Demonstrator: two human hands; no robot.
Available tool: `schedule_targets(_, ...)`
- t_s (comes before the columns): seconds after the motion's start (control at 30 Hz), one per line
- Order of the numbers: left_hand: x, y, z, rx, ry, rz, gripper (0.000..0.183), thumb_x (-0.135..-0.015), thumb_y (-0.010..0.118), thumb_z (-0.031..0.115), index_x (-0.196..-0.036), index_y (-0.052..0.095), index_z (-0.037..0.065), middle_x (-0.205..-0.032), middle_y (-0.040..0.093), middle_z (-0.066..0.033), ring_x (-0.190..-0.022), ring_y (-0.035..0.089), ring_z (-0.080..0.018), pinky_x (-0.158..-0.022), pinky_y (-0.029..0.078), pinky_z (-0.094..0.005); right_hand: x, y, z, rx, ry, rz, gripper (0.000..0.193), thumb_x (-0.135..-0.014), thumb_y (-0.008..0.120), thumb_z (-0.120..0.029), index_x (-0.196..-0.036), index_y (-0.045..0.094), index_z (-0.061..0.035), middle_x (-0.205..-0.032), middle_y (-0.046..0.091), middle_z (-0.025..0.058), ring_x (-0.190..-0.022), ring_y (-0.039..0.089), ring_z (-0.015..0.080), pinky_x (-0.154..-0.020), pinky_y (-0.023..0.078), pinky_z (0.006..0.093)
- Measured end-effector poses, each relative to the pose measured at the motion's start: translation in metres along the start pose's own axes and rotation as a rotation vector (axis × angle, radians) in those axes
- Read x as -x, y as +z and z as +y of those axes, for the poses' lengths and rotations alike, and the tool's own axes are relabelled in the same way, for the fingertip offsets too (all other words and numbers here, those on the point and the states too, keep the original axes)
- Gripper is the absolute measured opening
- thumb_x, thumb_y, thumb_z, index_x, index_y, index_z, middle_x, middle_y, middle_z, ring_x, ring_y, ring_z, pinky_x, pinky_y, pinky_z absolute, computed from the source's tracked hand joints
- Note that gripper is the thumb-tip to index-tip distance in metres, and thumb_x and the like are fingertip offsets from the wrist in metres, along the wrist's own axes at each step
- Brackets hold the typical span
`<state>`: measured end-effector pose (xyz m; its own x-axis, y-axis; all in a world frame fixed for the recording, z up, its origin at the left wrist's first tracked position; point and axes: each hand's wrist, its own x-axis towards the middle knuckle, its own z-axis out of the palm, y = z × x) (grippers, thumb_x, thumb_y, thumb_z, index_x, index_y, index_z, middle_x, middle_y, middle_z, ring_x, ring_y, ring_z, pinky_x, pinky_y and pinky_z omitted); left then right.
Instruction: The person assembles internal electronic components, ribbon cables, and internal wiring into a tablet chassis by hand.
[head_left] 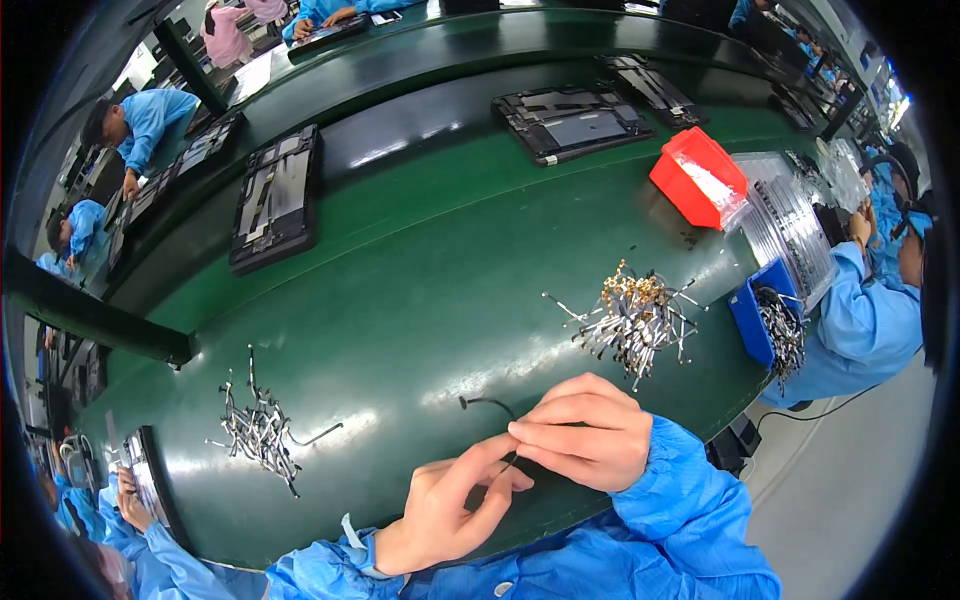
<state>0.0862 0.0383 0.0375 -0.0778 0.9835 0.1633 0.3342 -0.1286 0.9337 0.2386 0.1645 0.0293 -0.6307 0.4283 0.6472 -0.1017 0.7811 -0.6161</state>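
Observation:
A thin dark cable [488, 401] with a small round end is pinched between my two hands above the bench's near edge. My left hand [450, 500] grips its lower part between thumb and forefinger. Fingertips of my right hand [585, 432] close on it just above, touching the left fingertips. The cable's free end curves up and to the left. Beyond my right hand lies a pile of short cables [638, 320] with black, silver and some gold-coloured ends. A smaller pile of similar cables [262, 432] lies to the left.
On the right stand a blue bin [752, 318] full of cables, a red bin [690, 185] and clear plastic trays [790, 235]. Black trays [275, 200] of flat parts rest along the green bench's [420, 290] far side. Co-workers in blue sit on both sides.

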Motion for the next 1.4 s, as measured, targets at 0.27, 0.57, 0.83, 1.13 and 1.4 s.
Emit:
schedule_targets(0.27, -0.012, 0.003, -0.008, -0.018, 0.137, 0.005, 0.037, -0.081, 0.059, -0.006, -0.118, 0.060, -0.002, -0.078, 0.071, -0.0090, -0.065, 0.069, -0.0196, -0.061, 0.055, -0.0278, -0.005, -0.009, 0.001, -0.072, 0.072, 0.043, 0.026, -0.070, 0.074, 0.000, -0.096, 0.072, -0.0024, -0.090, 0.067, 0.0071, -0.080, 0.064, 0.0230, -0.068, 0.053, 0.0344)
schedule_targets(0.57, -0.072, -0.022, -0.013, 0.554, -0.143, 0.027, 0.027, -0.087, 0.051, 0.001, -0.114, 0.057, -0.001, -0.078, 0.070, -0.0102, -0.076, 0.068, -0.0163, -0.071, 0.053, -0.0268, -0.054, -0.226, 0.163, 0.998, 0.511, 0.396, 0.016, -0.084, 0.068, -0.017, -0.085, 0.070, -0.0017, -0.081, 0.069, 0.0199, -0.080, 0.070, 0.0321, -0.069, 0.054, 0.0404)
schedule_targets(0.83, -0.174, -0.043, -0.056, 0.511, 0.042, 0.454, 0.013, -0.091, 0.052, 0.007, -0.099, 0.058, 0.000, -0.082, 0.070, -0.0107, -0.086, 0.065, -0.0163, -0.089, 0.045, -0.0293, -0.075, -0.243, 0.240, 1.173, 0.424, 0.274, 0.015, -0.071, 0.066, -0.004, -0.085, 0.072, -0.0051, -0.083, 0.070, 0.0171, -0.082, 0.068, 0.0334, -0.075, 0.055, 0.0422)
schedule_targets(1.13, -0.327, 0.028, -0.118, 0.448, 0.008, 0.504, 0.014, -0.090, 0.048, 0.007, -0.092, 0.062, 0.002, -0.078, 0.073, -0.0077, -0.071, 0.063, -0.0120, -0.075, 0.043, -0.0222, -0.145, -0.183, 0.356, 0.834, 0.717, -0.257, 0.043, -0.086, 0.063, -0.030, -0.115, 0.057, 0.0013, -0.112, 0.062, 0.0282, -0.107, 0.059, 0.0432, -0.094, 0.047, 0.0482)
schedule_targets(1.4, -0.344, 0.007, -0.103, 0.535, -0.091, 0.443, 0.017, -0.087, 0.047, 0.007, -0.090, 0.061, -0.002, -0.083, 0.071, -0.0136, -0.085, 0.070, -0.0234, -0.088, 0.050, -0.0328, -0.161, -0.147, 0.336, 0.524, 0.755, 0.237, 0.065, -0.078, 0.073, -0.025, -0.135, 0.047, -0.0072, -0.113, 0.063, 0.0255, -0.099, 0.064, 0.0411, -0.088, 0.049, 0.0454)
